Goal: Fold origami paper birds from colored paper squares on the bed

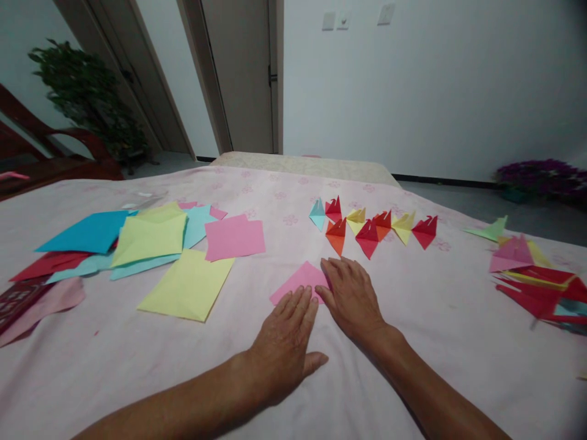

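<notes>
A pink paper sheet [300,278] lies flat on the pink flowered cloth [413,318] in front of me. My left hand [284,342] lies palm down on the near corner of the sheet, fingers spread. Pressed flat on the sheet's right side is my right hand [351,296], fingers pointing away from me. Neither hand grips anything. Just beyond the hands stand several folded paper figures [371,226] in red, orange, yellow and light blue.
Loose coloured sheets [151,244] in blue, yellow, pink and red spread over the left. More folded pieces and scraps [532,272] pile at the right edge. A door [243,73], a potted plant [87,91] and a red wooden chair [50,153] stand behind.
</notes>
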`<state>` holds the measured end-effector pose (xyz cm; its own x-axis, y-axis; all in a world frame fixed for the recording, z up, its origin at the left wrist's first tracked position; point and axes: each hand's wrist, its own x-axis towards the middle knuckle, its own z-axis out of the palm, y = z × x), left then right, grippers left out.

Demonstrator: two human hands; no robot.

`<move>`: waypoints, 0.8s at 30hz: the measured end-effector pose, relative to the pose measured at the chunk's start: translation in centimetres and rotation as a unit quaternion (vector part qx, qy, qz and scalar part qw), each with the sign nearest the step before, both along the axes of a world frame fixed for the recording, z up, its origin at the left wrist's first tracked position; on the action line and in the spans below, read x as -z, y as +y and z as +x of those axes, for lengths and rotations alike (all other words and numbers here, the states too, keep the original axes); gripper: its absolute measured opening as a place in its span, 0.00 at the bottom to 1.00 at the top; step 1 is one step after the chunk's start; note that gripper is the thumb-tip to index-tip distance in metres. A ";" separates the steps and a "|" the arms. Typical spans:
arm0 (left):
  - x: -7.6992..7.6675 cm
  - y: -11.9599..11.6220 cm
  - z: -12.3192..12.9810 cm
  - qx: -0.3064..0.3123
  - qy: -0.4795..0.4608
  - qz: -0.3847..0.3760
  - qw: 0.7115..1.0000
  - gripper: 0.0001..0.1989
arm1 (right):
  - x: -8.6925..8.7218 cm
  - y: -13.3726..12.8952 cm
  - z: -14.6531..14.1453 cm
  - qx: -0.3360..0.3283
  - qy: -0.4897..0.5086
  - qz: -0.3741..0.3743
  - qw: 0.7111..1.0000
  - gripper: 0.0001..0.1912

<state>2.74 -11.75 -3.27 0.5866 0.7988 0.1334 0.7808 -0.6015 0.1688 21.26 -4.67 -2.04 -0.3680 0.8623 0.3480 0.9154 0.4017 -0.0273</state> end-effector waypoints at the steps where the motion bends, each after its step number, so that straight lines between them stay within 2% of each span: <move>1: -0.3 0.1 -0.2 0.005 0.001 -0.013 1.000 0.44 | 0.2 0.0 0.0 0.001 -0.005 -0.010 1.000 0.28; 5: -1.6 0.3 -1.0 0.027 0.016 -0.054 0.998 0.43 | 0.7 0.2 0.4 0.023 -0.020 -0.058 0.998 0.32; 10: -2.6 0.2 -2.7 0.012 0.046 -0.065 0.997 0.39 | 0.9 0.2 1.1 0.048 -0.018 -0.096 0.994 0.32; 18: -2.2 -0.3 -6.0 -0.024 0.063 -0.042 0.997 0.36 | 0.4 -0.7 4.3 0.085 -0.039 -0.126 0.988 0.30; 22: -2.2 -0.2 -6.2 -0.033 0.045 -0.033 0.998 0.33 | 0.4 -1.0 5.1 0.099 -0.027 -0.130 0.986 0.30; 24: -2.6 0.2 -5.6 -0.060 0.020 -0.026 0.998 0.28 | 0.6 -1.1 5.0 0.102 -0.013 -0.125 0.987 0.29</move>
<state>-2.86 -11.58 -0.70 0.4903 0.8689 0.0684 0.8535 -0.4946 0.1643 26.30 -5.76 -2.64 -0.1830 0.9771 0.1082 0.9783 0.1919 -0.0783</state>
